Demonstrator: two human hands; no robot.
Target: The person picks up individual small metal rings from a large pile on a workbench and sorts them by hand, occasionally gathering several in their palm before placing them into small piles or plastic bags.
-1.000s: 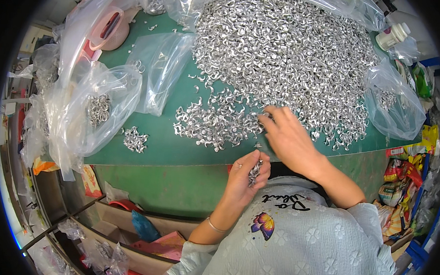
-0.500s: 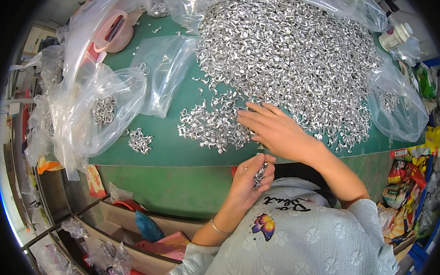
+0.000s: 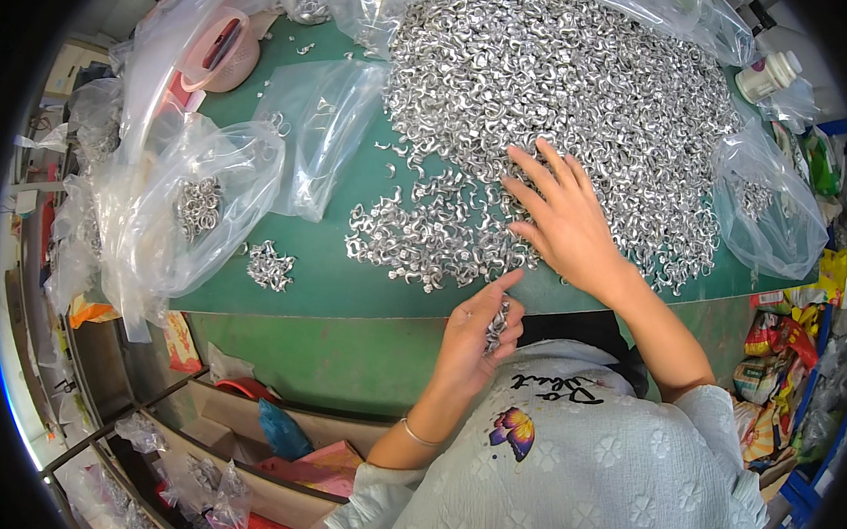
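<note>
A clutch of small silvery parts (image 3: 496,328) is held in the left hand (image 3: 473,335), whose fingers are curled around it at the near edge of the green worktop (image 3: 347,294); the thumb is extended forward over that edge. The right hand (image 3: 569,224) is held palm down with its fingers spread wide, and nothing is seen to be gripped by it. It is placed over the near border of a large heap (image 3: 554,91) of curved metal parts, by which the far side of the worktop is covered. Whether the heap is pressed by the fingertips cannot be told.

A thinner scatter (image 3: 420,236) of the same kind of parts is spread just to the left of the right hand, and beyond the left hand. Farther left, well apart from both hands, a small pile (image 3: 270,267) is set near the worktop's edge. Beside it, ring-shaped pieces (image 3: 199,207) are contained in a clear plastic bag (image 3: 145,262). A flat clear bag (image 3: 316,132) is laid between that bag and the heap.
</note>
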